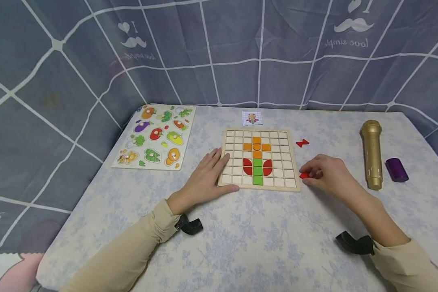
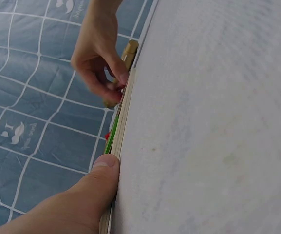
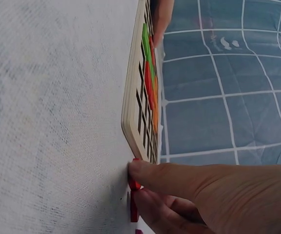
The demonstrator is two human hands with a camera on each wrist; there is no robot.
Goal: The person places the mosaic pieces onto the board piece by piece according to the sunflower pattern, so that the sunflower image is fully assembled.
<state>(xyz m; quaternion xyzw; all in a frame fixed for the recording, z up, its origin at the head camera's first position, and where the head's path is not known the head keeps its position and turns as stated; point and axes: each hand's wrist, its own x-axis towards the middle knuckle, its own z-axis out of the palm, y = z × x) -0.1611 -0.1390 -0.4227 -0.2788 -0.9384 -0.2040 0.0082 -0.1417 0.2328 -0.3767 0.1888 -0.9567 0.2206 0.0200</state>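
Note:
A wooden grid board [image 1: 242,183] lies on the table with orange, green and red pieces set in a flower shape. Its left side is under my left hand [image 1: 204,178], whose fingers are spread on the edge while the thumb runs along the front edge. Off the board's lower right corner, my right hand [image 1: 326,174] pinches a small red piece [image 3: 134,181] between thumb and fingertips, close to the tabletop. Another red piece [image 3: 134,209] shows just beside those fingertips in the right wrist view. Two red triangular pieces [image 1: 305,141] lie right of the board, tips together.
Behind the board lies a small picture card [image 1: 252,118] with a similar flower. A vegetable puzzle board [image 1: 151,165] is at the left. To the right are a gold microphone-shaped object [image 1: 372,154] and a purple cylinder [image 1: 397,169]. A grid-patterned curtain [image 1: 233,48] hangs behind the table.

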